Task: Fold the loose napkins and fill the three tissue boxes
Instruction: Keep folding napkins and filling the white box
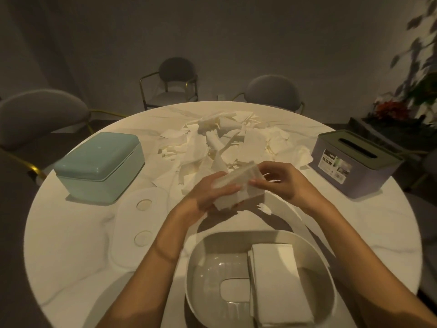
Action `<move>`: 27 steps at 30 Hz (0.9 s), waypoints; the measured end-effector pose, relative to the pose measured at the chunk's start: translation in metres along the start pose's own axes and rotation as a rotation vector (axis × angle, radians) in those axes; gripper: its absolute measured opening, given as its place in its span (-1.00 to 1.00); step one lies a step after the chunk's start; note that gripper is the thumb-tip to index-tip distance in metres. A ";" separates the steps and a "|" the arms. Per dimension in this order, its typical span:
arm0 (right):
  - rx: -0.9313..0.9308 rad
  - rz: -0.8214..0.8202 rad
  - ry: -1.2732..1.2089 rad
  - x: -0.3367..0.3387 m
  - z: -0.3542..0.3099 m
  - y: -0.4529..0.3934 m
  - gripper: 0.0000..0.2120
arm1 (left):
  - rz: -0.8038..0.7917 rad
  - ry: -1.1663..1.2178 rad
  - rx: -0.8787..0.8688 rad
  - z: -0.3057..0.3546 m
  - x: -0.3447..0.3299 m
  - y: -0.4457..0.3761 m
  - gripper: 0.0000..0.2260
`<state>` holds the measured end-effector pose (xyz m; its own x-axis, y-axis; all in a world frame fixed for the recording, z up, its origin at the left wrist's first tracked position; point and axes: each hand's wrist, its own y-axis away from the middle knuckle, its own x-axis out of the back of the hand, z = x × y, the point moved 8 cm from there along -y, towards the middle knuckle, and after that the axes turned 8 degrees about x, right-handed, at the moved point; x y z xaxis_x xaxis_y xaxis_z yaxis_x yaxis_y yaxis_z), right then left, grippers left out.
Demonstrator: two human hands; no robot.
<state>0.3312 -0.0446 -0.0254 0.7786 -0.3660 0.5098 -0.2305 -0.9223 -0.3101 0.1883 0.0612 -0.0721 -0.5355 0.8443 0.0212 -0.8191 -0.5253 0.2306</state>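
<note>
Napkin stack (238, 190) held above the counter (71, 245) at centre, between both hands. Long axis runs lower-left to upper-right, far end tilted up. Left hand (210, 195) cups it from below and the near side, thumb curled over the top. Right hand (281, 183) pinches the far right end, fingertips (256, 182) on the upper edge.

Just behind the hands: loose napkins (220, 140) in a wide heap, spread across the far half of the counter. A few scraps lie under and beside the right wrist.

Near edge, below the hands: white box (201, 252), open, with folded napkins (279, 282) stacked along its right side; left side bare. Its lid (132, 223) lies flat to the left, touching or nearly touching the box, cannot tell which.

Far left: teal box (99, 164), lid closed. Far right: purple box (354, 162), slotted lid on, near the counter's rim.

Open counter between lid and left rim, and between white box and purple box. Chairs (177, 79) ring the far side; plant (416, 74) at right.
</note>
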 end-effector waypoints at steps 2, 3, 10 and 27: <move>-0.051 0.033 -0.019 0.001 0.008 0.013 -0.70 | 0.176 -0.159 -0.122 0.003 0.012 -0.002 -0.61; -0.072 0.051 -0.026 0.000 0.012 0.017 -0.71 | 0.226 -0.191 -0.159 0.003 0.014 -0.002 -0.67; -0.036 0.093 -0.005 -0.015 0.019 0.029 -0.58 | 0.316 -0.186 -0.178 0.002 -0.001 0.004 -0.74; 0.180 0.089 0.098 -0.028 0.010 0.027 -0.52 | 0.514 0.017 -0.253 0.009 -0.002 0.015 -0.90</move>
<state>0.3088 -0.0576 -0.0562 0.6975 -0.4636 0.5464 -0.1810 -0.8518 -0.4916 0.1792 0.0524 -0.0600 -0.8795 0.4730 0.0530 -0.4753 -0.8787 -0.0450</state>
